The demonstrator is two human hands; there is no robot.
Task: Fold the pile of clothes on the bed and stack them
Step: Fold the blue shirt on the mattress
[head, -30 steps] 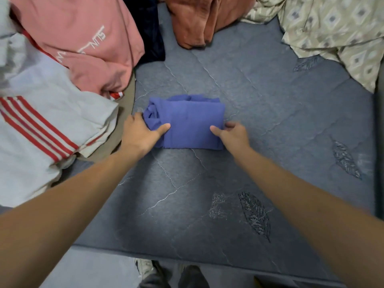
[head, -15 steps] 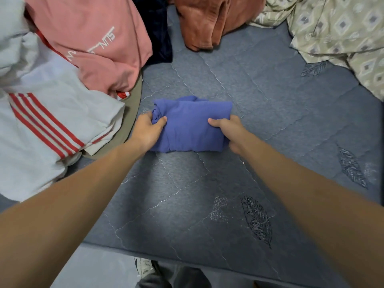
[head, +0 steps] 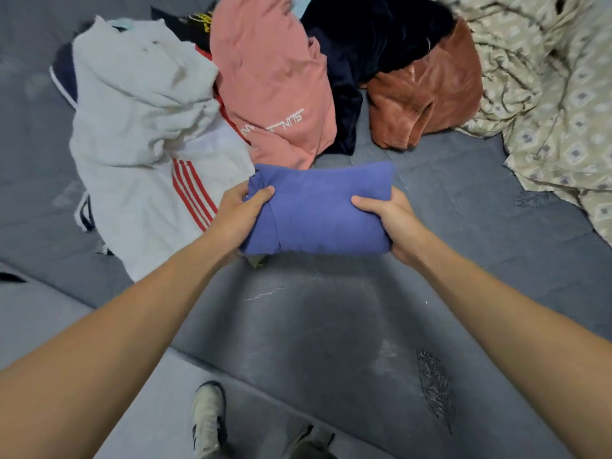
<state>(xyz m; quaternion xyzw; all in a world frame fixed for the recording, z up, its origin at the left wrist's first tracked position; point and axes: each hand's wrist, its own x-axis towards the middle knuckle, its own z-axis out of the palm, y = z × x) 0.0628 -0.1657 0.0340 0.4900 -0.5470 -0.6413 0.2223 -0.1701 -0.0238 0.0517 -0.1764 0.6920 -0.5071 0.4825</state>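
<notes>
We see both forearms bare, no sleeves, no watch or rings showing. We wear pale sneaker (head: 208, 419) with dark trim; dark trouser leg (head: 309, 443) beside it.

Dim soft light, edges bowed, possibly motion-blurred.

Blue folded garment (head: 318, 207), pink shirt (head: 275, 81), red-striped white top (head: 142, 127), grey mattress (head: 331, 326).

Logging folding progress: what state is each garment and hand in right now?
Blue garment: folded, gripped at both ends.
Left hand: grips it.
Right hand: grips it.
White striped garment: unfolded, crumpled.
Pink shirt: unfolded.
Brown garment: bunched.
Navy garment: heaped.
</notes>
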